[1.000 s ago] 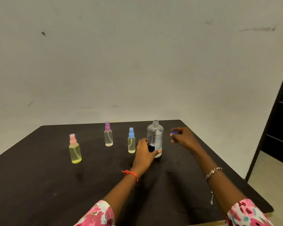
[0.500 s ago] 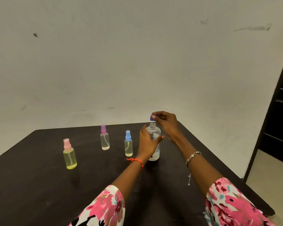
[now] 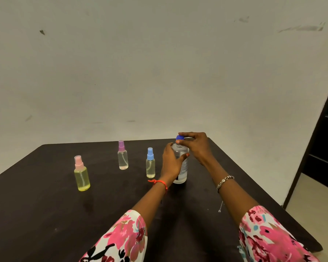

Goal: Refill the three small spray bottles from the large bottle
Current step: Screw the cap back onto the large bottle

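The large bottle (image 3: pixel 181 163) stood upright on the dark desk (image 3: pixel 45 214), right of centre toward the far edge. The left hand (image 3: pixel 171 162) gripped its clear body, while the right hand (image 3: pixel 196 146) pinched the blue cap (image 3: pixel 179 138) at its neck. To the left stood the blue-topped spray bottle (image 3: pixel 150 163), the purple-topped one (image 3: pixel 122 155) farther back, and the pink-topped yellow one (image 3: pixel 81 174) nearest.

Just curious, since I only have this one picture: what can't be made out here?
Head view only:
- Whether the blue cap is screwed onto the large bottle: the right hand covers the neck with its fingers.
- The bottle's label: the left hand hides most of it; the rest is too small.
- The table's near edge: cut off by the frame's bottom.
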A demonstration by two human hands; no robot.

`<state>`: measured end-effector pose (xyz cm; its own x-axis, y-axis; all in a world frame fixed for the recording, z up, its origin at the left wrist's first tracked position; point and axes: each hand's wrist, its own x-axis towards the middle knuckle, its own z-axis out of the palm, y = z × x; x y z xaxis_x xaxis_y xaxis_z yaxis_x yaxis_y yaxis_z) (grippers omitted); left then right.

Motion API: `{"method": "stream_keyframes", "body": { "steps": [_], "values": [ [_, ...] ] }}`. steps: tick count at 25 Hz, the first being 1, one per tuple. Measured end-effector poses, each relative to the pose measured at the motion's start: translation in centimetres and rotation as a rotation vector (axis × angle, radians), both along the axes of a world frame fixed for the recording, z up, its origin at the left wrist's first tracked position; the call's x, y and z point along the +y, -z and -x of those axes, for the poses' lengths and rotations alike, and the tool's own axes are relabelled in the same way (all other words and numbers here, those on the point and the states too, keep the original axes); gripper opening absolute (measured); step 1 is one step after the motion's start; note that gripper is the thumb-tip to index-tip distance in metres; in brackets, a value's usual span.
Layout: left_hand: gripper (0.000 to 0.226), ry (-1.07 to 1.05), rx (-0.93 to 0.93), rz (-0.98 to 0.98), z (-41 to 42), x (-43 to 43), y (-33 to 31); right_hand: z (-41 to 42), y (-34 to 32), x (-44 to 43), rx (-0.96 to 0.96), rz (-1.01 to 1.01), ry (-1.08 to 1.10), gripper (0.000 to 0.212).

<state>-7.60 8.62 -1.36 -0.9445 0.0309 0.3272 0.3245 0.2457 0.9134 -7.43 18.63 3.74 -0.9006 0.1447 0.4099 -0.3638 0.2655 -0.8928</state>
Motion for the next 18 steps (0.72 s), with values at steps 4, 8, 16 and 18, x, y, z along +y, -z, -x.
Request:
{"method": "stream_keyframes", "body": {
  "steps": [4,8,16,18],
  "values": [
    [0.056,0.006,0.014,-0.025,0.0,-0.1,0.0,0.4,0.1,-0.9,0.055,-0.131,0.215,0.029],
    [0.058,0.015,0.007,-0.006,0.0,-0.1,-0.2,0.6,0.4,-1.2,0.098,-0.197,0.253,0.034],
    [0.064,0.034,-0.029,0.042,0.4,-0.5,0.0,0.1,-0.7,0.9,-0.005,-0.145,-0.12,0.03],
    [0.062,0.039,-0.021,0.04,0.4,-0.5,0.0,0.2,-0.7,0.8,0.013,-0.098,-0.05,0.031]
  ]
}}
